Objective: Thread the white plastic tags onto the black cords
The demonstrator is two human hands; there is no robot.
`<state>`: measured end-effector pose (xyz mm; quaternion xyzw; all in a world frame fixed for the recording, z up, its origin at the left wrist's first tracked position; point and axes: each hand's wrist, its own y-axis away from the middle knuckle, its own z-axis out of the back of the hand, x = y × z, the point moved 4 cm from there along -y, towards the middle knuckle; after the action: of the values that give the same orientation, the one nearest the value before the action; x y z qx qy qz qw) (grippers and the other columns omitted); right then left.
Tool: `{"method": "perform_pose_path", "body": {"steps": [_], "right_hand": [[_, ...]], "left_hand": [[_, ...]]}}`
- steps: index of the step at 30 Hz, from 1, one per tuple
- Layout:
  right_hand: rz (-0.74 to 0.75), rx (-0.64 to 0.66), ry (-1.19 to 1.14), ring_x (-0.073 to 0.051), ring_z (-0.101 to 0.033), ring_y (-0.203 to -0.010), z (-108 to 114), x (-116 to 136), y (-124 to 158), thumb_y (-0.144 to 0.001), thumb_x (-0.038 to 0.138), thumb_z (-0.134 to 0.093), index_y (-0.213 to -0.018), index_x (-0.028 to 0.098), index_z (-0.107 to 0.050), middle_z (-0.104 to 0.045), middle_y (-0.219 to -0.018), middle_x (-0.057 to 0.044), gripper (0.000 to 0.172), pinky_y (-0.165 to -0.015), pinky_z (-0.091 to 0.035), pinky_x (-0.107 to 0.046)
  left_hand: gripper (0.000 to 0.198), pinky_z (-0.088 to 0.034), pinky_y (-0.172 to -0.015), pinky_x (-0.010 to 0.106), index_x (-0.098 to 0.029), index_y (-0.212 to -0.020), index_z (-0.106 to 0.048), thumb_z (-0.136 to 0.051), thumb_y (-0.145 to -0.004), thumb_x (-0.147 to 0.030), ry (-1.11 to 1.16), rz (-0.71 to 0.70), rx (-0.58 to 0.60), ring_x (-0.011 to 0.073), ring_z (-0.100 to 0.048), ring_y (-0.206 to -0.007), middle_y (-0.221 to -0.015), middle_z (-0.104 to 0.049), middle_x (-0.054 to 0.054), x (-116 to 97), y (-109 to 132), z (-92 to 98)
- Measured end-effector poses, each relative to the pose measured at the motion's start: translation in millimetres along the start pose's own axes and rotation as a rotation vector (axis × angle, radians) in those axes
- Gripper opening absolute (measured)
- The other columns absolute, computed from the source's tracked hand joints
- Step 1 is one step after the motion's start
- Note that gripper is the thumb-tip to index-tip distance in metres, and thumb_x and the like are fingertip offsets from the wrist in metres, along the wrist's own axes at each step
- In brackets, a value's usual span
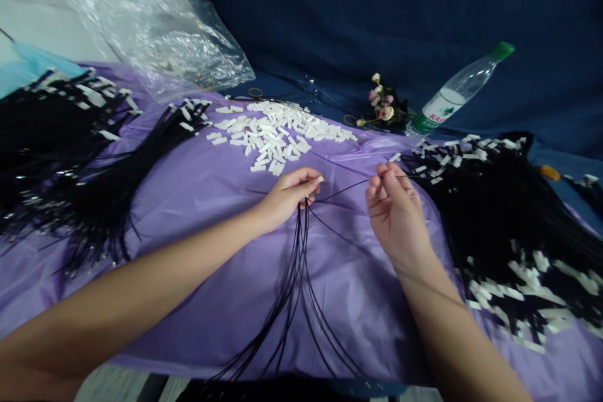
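My left hand (288,193) is closed around a bundle of thin black cords (296,276) that hang down toward the near edge of the purple sheet (198,201); a small white tag (320,179) shows at its fingertips. One black cord (343,188) runs from that hand across to my right hand (393,207), which pinches its other end between fingertips. A heap of loose white tags (276,132) lies just beyond my left hand.
Piles of black cords with white tags lie at the left (61,157) and right (509,220). A crumpled clear plastic bag (164,44) sits at the back left. A plastic bottle with a green cap (459,91) and small artificial flowers (382,107) rest on dark blue cloth.
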<state>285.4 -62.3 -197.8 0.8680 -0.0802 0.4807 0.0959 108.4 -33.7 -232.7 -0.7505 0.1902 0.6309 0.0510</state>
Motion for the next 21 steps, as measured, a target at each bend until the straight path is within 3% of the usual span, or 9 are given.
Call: {"method": "perform_pose_path", "body": {"steps": [6,10,15,18,21], "right_hand": [[0.18,-0.085,-0.011,-0.006,-0.059,-0.072,17,17,-9,-0.08,0.043,-0.066,-0.089,0.03,-0.061,-0.065,-0.106,0.005,0.017,-0.058,-0.048,-0.017],[0.152,-0.072,0.008,-0.006,-0.058,-0.071,11,11,-6,-0.075,0.039,-0.071,-0.084,0.03,-0.066,-0.065,-0.092,0.005,0.014,-0.068,-0.052,-0.02],[0.172,0.122,0.441,-0.007,-0.053,-0.052,-2,-5,7,-0.072,0.029,-0.074,-0.093,0.026,-0.073,-0.067,-0.085,0.0,0.022,-0.047,-0.05,-0.022],[0.262,0.212,0.744,-0.011,-0.057,-0.052,-4,-12,15,-0.076,0.029,-0.071,-0.111,0.029,-0.069,-0.07,-0.087,-0.001,0.035,-0.045,-0.052,-0.025],[0.3,0.219,0.951,-0.013,-0.062,-0.053,-3,-15,19,-0.08,0.029,-0.067,-0.117,0.028,-0.066,-0.072,-0.087,-0.002,0.037,-0.05,-0.054,-0.027]], "left_hand": [[0.014,-0.032,-0.051,0.022,-0.017,-0.089,-0.059,-0.06,-0.082,-0.029,0.008,0.019,0.004,0.0069,-0.048,-0.06,-0.077,-0.054,0.0,0,0,0.4],[0.015,-0.03,-0.049,0.022,-0.017,-0.089,-0.058,-0.06,-0.082,-0.03,0.023,0.015,0.039,0.0058,-0.047,-0.055,-0.078,-0.057,0.0,1,0,-0.3],[0.015,-0.03,-0.048,0.023,-0.017,-0.091,-0.056,-0.059,-0.083,-0.029,0.032,0.002,0.066,0.0051,-0.049,-0.051,-0.08,-0.061,0.001,0,0,-0.9],[0.014,-0.03,-0.047,0.023,-0.017,-0.09,-0.055,-0.059,-0.082,-0.027,0.062,-0.008,0.07,0.0052,-0.049,-0.049,-0.08,-0.061,0.001,-1,0,-1.0],[0.013,-0.031,-0.047,0.024,-0.017,-0.092,-0.054,-0.057,-0.082,-0.024,0.114,-0.021,0.06,0.006,-0.05,-0.049,-0.079,-0.062,0.001,-2,0,-0.6]]}}
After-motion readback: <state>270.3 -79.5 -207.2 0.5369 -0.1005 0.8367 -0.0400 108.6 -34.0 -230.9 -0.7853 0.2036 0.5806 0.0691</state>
